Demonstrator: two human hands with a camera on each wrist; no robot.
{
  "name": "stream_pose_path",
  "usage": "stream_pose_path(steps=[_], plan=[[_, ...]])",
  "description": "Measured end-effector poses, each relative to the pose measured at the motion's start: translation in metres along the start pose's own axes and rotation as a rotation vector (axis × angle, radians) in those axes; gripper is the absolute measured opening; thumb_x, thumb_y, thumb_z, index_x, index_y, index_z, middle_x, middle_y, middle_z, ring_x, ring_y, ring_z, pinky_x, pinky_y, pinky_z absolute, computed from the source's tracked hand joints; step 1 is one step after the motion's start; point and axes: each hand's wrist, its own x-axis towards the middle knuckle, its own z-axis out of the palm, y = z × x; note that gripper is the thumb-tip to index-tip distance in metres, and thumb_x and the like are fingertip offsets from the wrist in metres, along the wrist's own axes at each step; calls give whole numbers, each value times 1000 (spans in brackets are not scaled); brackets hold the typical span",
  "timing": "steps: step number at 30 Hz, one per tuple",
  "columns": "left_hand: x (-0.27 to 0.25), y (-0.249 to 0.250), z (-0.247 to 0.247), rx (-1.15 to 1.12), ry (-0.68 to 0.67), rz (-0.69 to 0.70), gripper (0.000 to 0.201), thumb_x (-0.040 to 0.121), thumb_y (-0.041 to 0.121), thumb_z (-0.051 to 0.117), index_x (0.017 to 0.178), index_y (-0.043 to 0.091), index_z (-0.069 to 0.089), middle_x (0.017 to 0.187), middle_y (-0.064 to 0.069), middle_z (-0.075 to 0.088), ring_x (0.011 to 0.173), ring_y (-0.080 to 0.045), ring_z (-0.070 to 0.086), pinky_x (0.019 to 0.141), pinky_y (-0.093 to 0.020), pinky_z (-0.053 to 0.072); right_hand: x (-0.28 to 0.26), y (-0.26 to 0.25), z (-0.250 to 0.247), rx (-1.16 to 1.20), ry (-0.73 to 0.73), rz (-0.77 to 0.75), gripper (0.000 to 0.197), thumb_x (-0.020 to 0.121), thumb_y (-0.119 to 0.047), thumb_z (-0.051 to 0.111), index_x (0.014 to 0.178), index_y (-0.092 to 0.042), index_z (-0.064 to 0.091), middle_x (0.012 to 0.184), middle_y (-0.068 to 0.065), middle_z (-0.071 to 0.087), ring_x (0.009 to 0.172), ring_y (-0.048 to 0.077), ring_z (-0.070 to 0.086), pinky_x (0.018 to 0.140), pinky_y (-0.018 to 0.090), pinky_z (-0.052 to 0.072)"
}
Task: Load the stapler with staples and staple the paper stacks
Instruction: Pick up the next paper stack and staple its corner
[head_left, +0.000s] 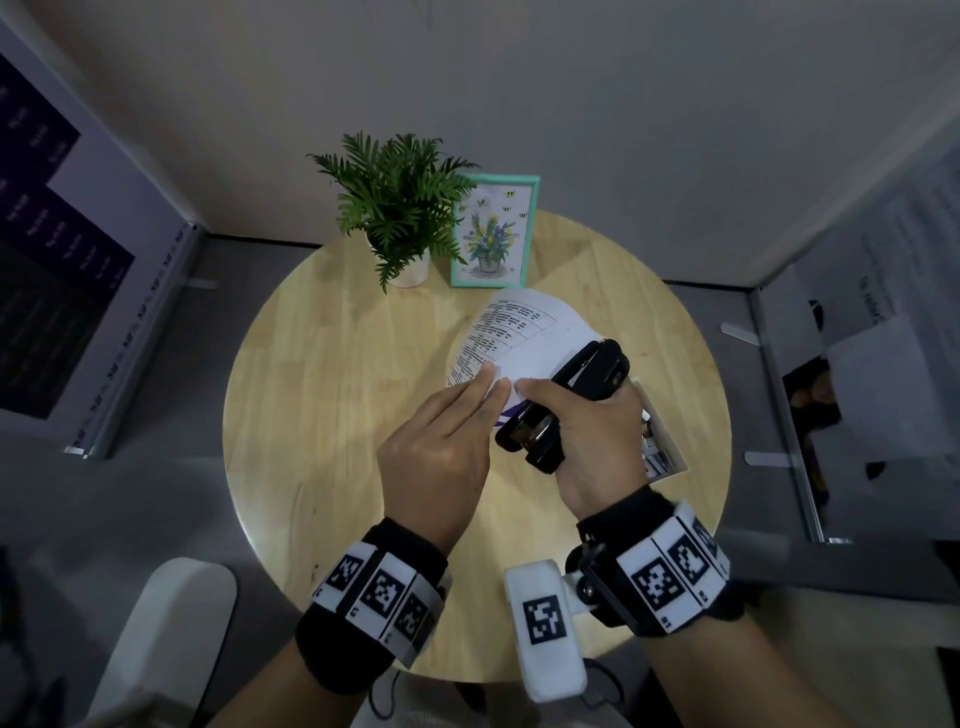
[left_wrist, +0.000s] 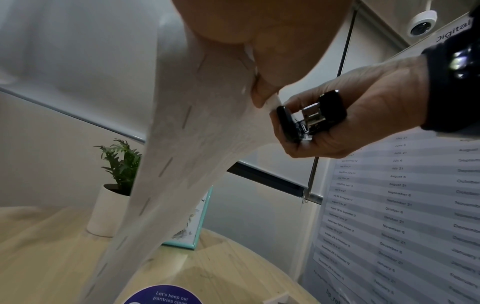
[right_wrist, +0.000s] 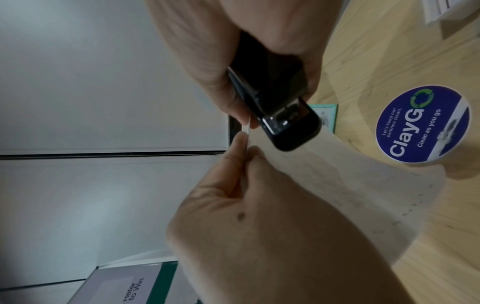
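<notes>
Table: round light-wood tabletop (head_left: 332, 395); near edge hidden behind both wrists in head view.
Plant: green fern in white pot (head_left: 397, 208), at far edge, just beside a teal-framed flower print (head_left: 493, 231).
Paper stack: white printed sheets (head_left: 519, 338), lifted off the table and curved; near corner concealed between the hands. Sheet count not discernible.
Left hand: (head_left: 441, 441) fingers nearly straight on top, thumb beneath, pinching the stack's near corner (left_wrist: 182, 164); contact confirmed in right wrist view (right_wrist: 259, 216).
Right hand: (head_left: 597, 431) fingers and thumb wrapped round the stapler.
Stapler: black desk stapler with metal magazine (head_left: 566, 400), held above the table, nose at the paper corner (right_wrist: 285, 125). Closure on the sheets not determinable; staple load not visible.
Sticker: round blue "ClayGo" label (right_wrist: 422, 125) on the tabletop, under the raised paper.
Box: small white tray (head_left: 662, 447), mostly covered by the right hand; contents indistinct.
</notes>
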Motion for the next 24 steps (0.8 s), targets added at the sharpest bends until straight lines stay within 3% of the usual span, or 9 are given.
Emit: stream_pose_path(steps=[3, 7, 9, 11, 14, 17, 19, 21, 24], plan=[[2, 1, -2, 7, -24, -15, 34, 77, -1, 75, 107, 15, 74, 101, 0, 77, 78, -13, 74, 67, -19, 53, 2, -4, -1, 26, 41, 37, 32, 70, 5, 73, 96, -5, 57, 77, 9, 59, 60, 22, 62, 48, 30, 50], [0, -12, -8, -28, -93, -252, 51, 72, 6, 79, 117, 26, 67, 75, 2, 75, 58, -15, 67, 48, -27, 52, 6, -17, -4, 63, 49, 72, 32, 71, 4, 73, 91, -12, 53, 70, 5, 55, 47, 14, 58, 46, 28, 50], [0, -21, -14, -198, -93, -419, 51, 74, 4, 75, 116, 31, 65, 85, 8, 76, 71, -13, 70, 59, -29, 56, 8, -25, -7, 67, 42, 80, 31, 72, 4, 72, 91, -12, 53, 68, 4, 56, 46, 13, 58, 43, 24, 47], [1, -30, -23, -377, -67, -519, 44, 75, 0, 70, 105, 31, 70, 90, 9, 75, 81, -4, 67, 72, -18, 54, 10, -33, -12, 81, 30, 85, 30, 72, 4, 71, 92, -11, 55, 68, 5, 58, 51, 17, 60, 45, 25, 48], [7, -41, -33, -549, -88, -613, 45, 77, -4, 71, 117, 15, 66, 111, 2, 71, 105, 8, 61, 90, -8, 46, 10, -45, -18, 100, -4, 138, 25, 70, 2, 72, 89, -7, 59, 74, 10, 60, 62, 23, 62, 54, 30, 50], [16, -42, -34, -739, -128, -662, 46, 84, -13, 60, 126, 6, 57, 123, 1, 62, 113, 13, 56, 87, -2, 43, 5, -58, -21, 115, -84, 229, 17, 74, 2, 69, 85, -6, 59, 71, 9, 60, 54, 19, 62, 50, 26, 53], [24, -41, -34, -869, -129, -718, 41, 90, -14, 48, 124, 8, 57, 119, 4, 65, 110, 7, 61, 80, -4, 48, 1, -65, -21, 125, -148, 259, 12, 77, 2, 65, 84, -6, 59, 69, 8, 62, 50, 18, 63, 48, 25, 53], [28, -43, -35, -847, -154, -694, 40, 88, -16, 48, 121, 5, 59, 104, 14, 74, 102, 2, 66, 79, -9, 51, -1, -70, -21, 127, -187, 259, 9, 78, 1, 64, 81, -7, 60, 66, 7, 65, 50, 17, 64, 48, 24, 52], [25, -56, -41, -717, -200, -618, 38, 84, -19, 54, 115, 0, 64, 101, 29, 71, 97, 7, 66, 81, -9, 49, 7, -67, -23, 114, -178, 212, 7, 81, -1, 63, 80, -6, 59, 66, 10, 64, 57, 20, 65, 51, 26, 53]])
